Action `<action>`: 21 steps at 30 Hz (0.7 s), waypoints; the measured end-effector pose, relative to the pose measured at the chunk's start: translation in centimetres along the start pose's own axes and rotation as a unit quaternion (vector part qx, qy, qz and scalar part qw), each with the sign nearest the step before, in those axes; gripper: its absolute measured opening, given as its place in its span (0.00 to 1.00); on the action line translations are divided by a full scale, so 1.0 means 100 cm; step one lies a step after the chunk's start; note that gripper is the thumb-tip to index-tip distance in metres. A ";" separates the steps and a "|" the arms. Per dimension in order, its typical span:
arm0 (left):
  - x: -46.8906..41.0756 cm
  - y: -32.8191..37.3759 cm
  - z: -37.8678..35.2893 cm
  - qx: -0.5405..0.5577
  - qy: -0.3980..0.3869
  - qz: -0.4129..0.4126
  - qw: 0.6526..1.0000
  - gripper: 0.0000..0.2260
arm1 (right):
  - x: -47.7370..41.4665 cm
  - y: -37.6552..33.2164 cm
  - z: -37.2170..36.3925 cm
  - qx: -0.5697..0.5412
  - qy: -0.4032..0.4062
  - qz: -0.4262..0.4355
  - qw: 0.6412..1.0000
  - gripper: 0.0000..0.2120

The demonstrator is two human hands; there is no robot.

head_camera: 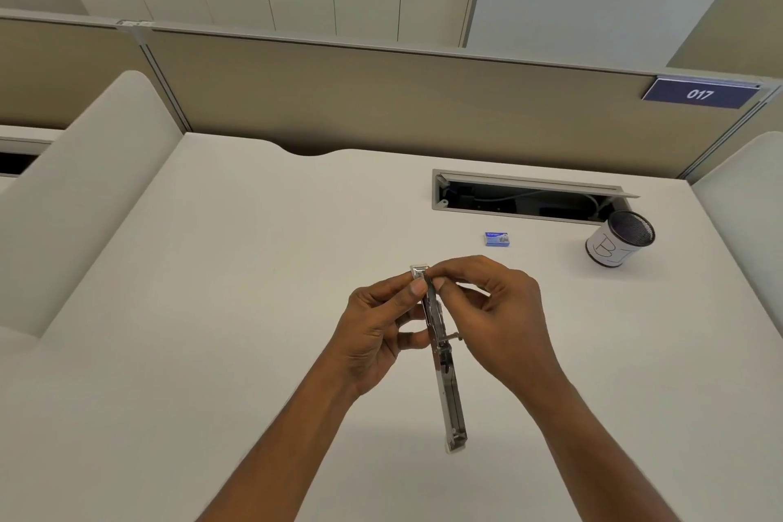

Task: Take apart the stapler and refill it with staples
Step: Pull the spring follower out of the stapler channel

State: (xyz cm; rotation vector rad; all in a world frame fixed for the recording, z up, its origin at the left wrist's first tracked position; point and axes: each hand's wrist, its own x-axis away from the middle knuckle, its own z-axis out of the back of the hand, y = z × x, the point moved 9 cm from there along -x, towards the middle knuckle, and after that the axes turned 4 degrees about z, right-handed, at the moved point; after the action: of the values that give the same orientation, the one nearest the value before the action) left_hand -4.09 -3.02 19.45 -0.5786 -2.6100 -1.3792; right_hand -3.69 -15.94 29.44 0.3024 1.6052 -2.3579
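The silver metal stapler [450, 394] is swung fully open into one long strip, held above the white desk [237, 309] with its far end up between my hands. My left hand [377, 331] grips the upper part from the left, thumb on top near the head. From the right, my right hand [500, 309] pinches the top end with fingertips; whether it holds staples is hidden. A small blue staple box [497, 239] lies on the desk beyond my hands, apart from them.
A white mesh pen cup [619, 238] stands at the right, tilted in this wide view. Behind it an open cable tray [529, 195] is cut into the desk. Beige partition panels [381, 97] wall the back and sides; a blue sign [699, 93] reads 017.
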 end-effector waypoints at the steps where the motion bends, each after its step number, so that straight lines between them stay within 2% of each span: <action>1: -0.001 0.000 0.000 0.001 0.000 -0.001 1.000 0.16 | 0.000 0.000 0.000 -0.001 0.004 0.002 1.000 0.11; 6: -0.001 0.002 -0.001 0.006 -0.004 -0.004 1.000 0.15 | -0.001 -0.002 -0.002 0.023 -0.006 0.009 1.000 0.11; 11: -0.002 0.006 -0.002 -0.001 -0.009 -0.016 1.000 0.20 | 0.000 0.002 0.000 -0.010 0.008 -0.028 1.000 0.10; 21: -0.004 0.007 0.000 -0.005 -0.002 -0.015 1.000 0.18 | -0.002 0.003 -0.003 0.001 0.012 -0.052 0.999 0.09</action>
State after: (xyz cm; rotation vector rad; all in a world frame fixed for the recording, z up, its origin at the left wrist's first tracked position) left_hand -3.45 -2.78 19.81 -0.5462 -2.6278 -1.4031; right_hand -3.35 -15.71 29.13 0.2546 1.6668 -2.4410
